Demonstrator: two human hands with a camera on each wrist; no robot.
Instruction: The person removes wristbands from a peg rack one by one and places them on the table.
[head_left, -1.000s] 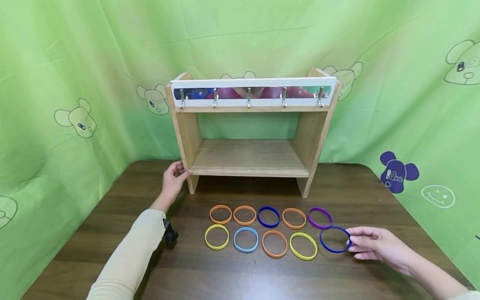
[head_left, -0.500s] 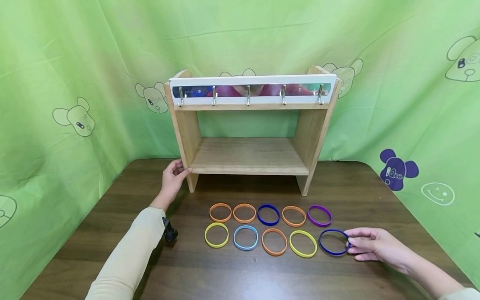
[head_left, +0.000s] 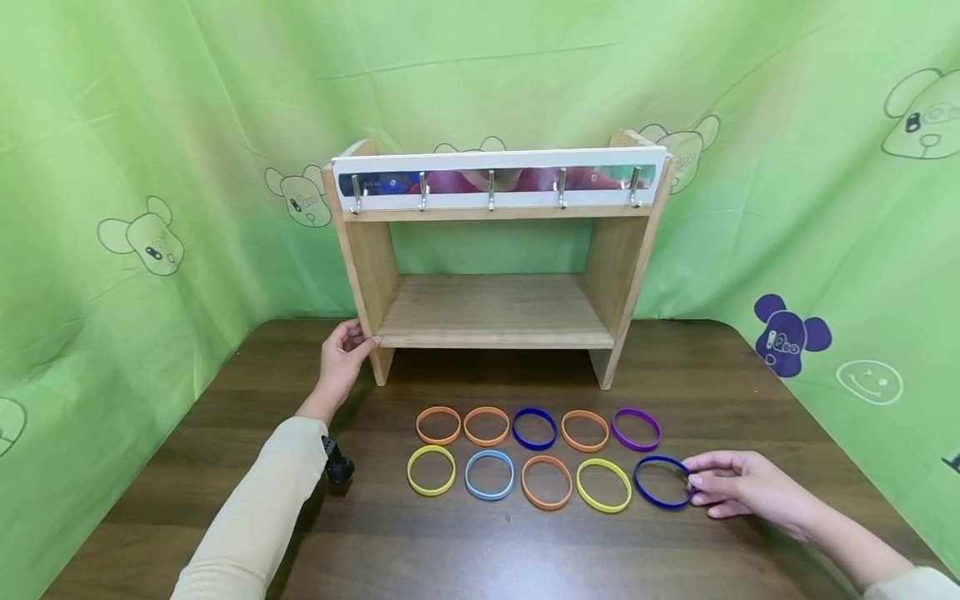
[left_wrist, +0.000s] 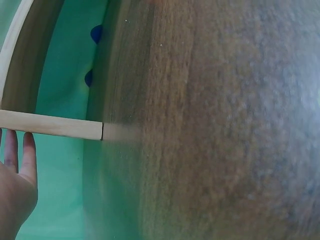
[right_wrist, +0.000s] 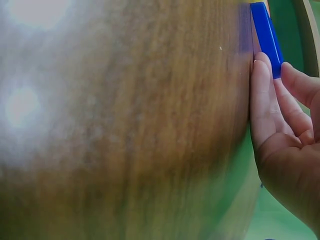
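My left hand grips the left side panel of a wooden shelf, thumb on the front edge. In the left wrist view its fingers touch the panel's outer face; the thumb is hidden. At the right, my right hand pinches the near edge of a dark blue silicone wristband between thumb and fingers. In the right wrist view the band lies low, close to the tabletop. Left of it is a yellow wristband; a purple wristband lies behind.
Several more orange, yellow, light blue and dark blue wristbands, among them a light blue one, lie in two rows before the shelf. A white rail with several metal hooks crosses the shelf's top. Green cloth hangs behind the table.
The dark blue wristband in my right hand has come down and toward me, away from the purple one, into line with the front row. My left hand stays on the shelf.
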